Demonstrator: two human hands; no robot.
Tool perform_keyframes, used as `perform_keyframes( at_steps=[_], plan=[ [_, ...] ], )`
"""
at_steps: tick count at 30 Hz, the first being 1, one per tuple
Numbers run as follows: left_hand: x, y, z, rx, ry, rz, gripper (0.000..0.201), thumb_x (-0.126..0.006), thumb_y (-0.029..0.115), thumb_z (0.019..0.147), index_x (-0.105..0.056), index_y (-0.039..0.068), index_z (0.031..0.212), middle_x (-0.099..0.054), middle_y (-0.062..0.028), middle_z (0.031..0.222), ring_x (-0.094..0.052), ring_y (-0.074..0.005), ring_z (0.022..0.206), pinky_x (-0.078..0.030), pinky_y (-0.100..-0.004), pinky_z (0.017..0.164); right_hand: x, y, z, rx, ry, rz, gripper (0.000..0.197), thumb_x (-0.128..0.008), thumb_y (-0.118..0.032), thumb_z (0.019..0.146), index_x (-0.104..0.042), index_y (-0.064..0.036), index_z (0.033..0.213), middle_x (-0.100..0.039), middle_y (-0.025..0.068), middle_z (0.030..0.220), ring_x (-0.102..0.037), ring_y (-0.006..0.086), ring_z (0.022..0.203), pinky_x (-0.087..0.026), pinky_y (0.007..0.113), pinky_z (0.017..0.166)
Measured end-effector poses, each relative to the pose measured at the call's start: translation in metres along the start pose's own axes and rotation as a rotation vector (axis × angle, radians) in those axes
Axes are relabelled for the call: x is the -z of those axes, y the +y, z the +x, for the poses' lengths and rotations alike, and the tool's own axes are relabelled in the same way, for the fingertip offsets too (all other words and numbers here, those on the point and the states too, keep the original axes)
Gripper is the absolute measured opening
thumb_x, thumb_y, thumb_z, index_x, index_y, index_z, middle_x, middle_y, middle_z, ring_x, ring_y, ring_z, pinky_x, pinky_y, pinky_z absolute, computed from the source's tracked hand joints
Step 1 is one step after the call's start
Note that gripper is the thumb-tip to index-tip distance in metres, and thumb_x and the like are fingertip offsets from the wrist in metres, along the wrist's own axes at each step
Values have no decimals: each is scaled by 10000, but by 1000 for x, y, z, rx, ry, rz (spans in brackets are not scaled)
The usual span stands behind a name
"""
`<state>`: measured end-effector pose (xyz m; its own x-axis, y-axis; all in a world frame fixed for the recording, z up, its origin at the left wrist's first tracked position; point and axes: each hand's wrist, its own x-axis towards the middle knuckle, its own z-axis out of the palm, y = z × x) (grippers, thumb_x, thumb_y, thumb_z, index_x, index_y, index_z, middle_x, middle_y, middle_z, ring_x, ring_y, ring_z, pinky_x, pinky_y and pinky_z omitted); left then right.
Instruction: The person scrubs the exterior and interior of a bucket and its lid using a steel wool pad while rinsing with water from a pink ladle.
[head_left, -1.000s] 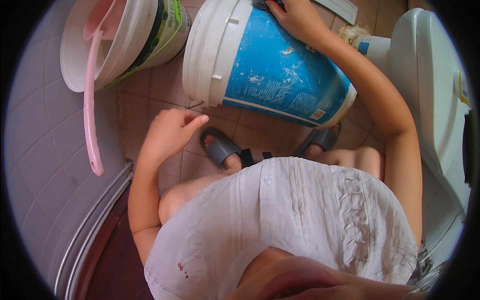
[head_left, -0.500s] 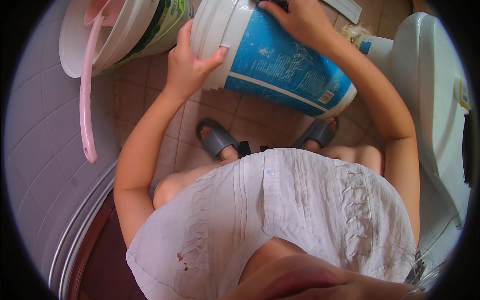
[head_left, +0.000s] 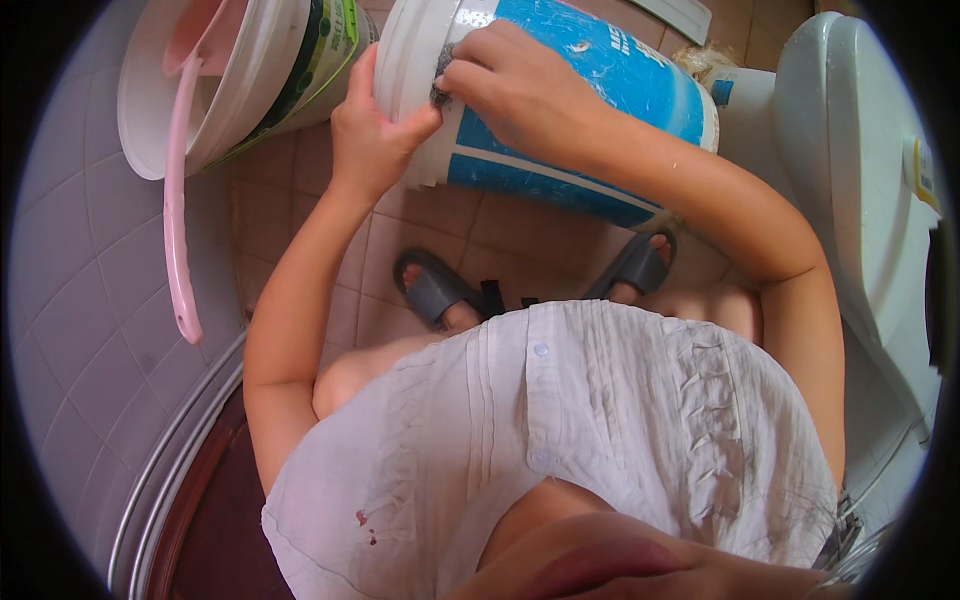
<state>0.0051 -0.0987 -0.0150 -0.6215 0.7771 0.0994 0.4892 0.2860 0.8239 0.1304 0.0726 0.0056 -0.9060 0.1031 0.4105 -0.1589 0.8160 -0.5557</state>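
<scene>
A white bucket with a blue label [head_left: 570,185] lies tilted on its side in front of me, its rim end toward the left. My left hand [head_left: 380,130] grips that rim end, thumb on the outer wall and fingers over the edge. Pressed against the wall just below the rim is a dark grey scouring pad [head_left: 442,78], pinched in my right hand [head_left: 515,95]. The right hand's fingers are curled and cover part of the pad. The bucket's inside does not show.
At the upper left stands another white bucket [head_left: 140,120] with a pink long-handled dipper [head_left: 176,220] hanging over its rim. A white toilet [head_left: 850,150] is on the right. My feet in grey slippers [head_left: 432,283] rest on the tiled floor [head_left: 400,225] below the bucket.
My right hand has moved left and nearer with the scouring pad, from the bucket's upper side to beside the rim. The left hand keeps its hold; the bucket has turned slightly.
</scene>
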Motion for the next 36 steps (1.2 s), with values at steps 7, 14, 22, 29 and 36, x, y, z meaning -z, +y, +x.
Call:
perform_keyframes(
  at_steps=[7,14,22,29,36],
  plan=[
    [-8,6,3,-28,75,-45,745,-795,285,747,-473,-6,1352,-695,-207,1091,-705,-291,980,-545,-368,857,35,56,18,-58,161,-142,68,-629,-92,848,-642,-38,888,-604,177,908,-585,383,879,-485,455,781],
    [-6,4,-1,-71,98,27,749,-803,268,741,-470,-7,1353,-695,-201,1091,-705,-287,983,-546,-369,858,18,14,7,33,54,-32,94,-619,-90,824,-638,-40,902,-611,173,977,-581,381,925,-487,460,800],
    [-8,3,-3,-46,110,8,746,-811,270,737,-477,-10,1343,-702,-188,1071,-709,-261,952,-552,-355,842,-1,6,-10,183,33,-151,164,-676,-36,809,-673,-64,970,-625,121,952,-618,288,933,-520,377,797],
    [-6,-5,-9,-14,109,15,779,-819,255,728,-457,-22,1360,-694,-194,1093,-705,-258,968,-548,-353,854,7,37,9,-163,17,-16,157,-667,-50,808,-680,-60,964,-631,115,921,-620,281,909,-533,367,795],
    [-10,-7,-22,30,136,-9,816,-821,252,718,-434,-25,1381,-687,-199,1112,-699,-266,995,-548,-355,866,0,30,-5,47,16,-28,112,-663,-65,864,-672,-75,975,-621,128,955,-608,297,1010,-512,372,851]
  ],
)
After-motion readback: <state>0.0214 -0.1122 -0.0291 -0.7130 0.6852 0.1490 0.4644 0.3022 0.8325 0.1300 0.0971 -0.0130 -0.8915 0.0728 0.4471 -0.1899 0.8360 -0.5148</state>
